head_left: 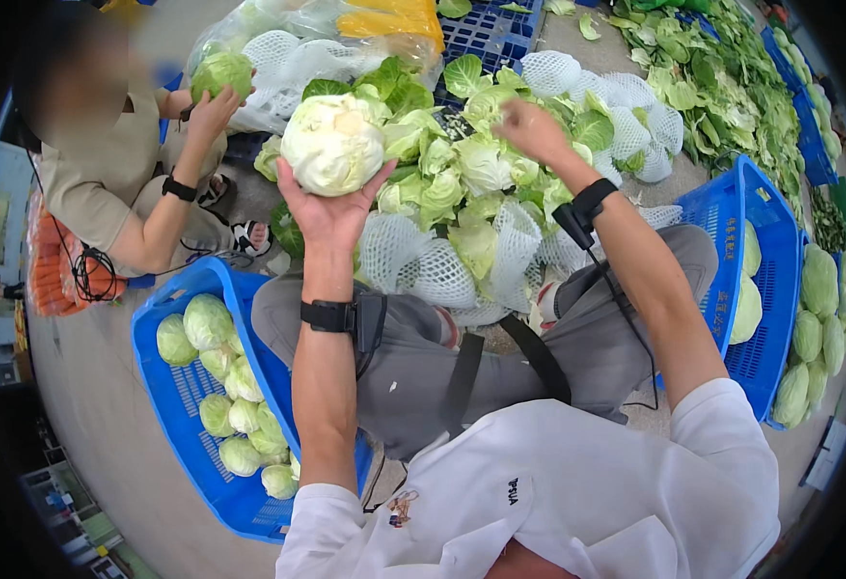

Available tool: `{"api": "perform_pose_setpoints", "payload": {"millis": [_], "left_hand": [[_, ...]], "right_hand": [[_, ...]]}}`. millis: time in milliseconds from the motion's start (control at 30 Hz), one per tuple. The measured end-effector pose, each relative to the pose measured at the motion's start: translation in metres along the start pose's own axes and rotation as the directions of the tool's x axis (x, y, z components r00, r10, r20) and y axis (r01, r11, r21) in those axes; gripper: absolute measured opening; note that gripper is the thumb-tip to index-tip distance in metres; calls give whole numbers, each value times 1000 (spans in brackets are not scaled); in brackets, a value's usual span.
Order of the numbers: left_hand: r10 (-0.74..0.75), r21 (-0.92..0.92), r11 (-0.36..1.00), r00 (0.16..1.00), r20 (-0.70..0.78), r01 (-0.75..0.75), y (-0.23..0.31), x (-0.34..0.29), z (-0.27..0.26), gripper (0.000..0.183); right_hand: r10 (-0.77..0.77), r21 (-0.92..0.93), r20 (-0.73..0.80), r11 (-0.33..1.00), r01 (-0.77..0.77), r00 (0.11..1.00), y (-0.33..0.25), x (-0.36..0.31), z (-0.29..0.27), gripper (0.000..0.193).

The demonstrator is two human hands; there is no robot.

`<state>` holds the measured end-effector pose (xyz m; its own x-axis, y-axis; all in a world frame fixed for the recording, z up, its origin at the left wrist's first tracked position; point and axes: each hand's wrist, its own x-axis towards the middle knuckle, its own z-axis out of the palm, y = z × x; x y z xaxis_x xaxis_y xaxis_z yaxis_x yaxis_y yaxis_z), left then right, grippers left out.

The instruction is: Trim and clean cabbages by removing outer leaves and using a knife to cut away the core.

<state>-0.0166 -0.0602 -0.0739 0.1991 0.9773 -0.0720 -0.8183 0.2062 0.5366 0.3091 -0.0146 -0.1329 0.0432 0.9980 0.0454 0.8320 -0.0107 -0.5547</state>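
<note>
Cabbage, pale and trimmed, rests raised in the left hand, whose grip is closed under it, above the lap. Right hand reaches over the pile of loose leaves and foam nets; whether its grip is closed cannot be told. Blue crate of cabbages sits left; a co-worker's hand holds another head.

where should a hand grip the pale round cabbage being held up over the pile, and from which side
Cup the pale round cabbage from underneath, palm up, as the left hand does now: fingers spread around its lower curve. The head is wide, smooth and ball-shaped, with no handle or stem showing to pinch, so a broad cradle below probably holds steadier than a top pinch. The right hand is off it, over the heap of loose green leaves.
</note>
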Motion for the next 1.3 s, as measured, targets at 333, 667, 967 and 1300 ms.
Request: {"api": "perform_pose_setpoints", "payload": {"millis": [333, 667, 967, 1300], "left_hand": [[-9, 2, 1000, 999, -31, 9, 2, -8, -9, 99], [-12, 11, 1000, 995, 103, 11, 14, -11, -20, 106], [-25, 19, 1000, 999, 33, 24, -7, 4, -6, 113], [-85, -57, 995, 995, -42, 83, -29, 19, 2, 93]], "right_hand": [[243, -327, 97, 924, -200, 965, 59, 33, 91, 25], [170, -320, 385, 947, -42, 907, 19, 1, 91, 42], [290, 10, 334, 950, -311, 897, 65, 14, 41, 45], [15, 416, 100, 908, -56, 995, -35, -41, -82, 45]]}}
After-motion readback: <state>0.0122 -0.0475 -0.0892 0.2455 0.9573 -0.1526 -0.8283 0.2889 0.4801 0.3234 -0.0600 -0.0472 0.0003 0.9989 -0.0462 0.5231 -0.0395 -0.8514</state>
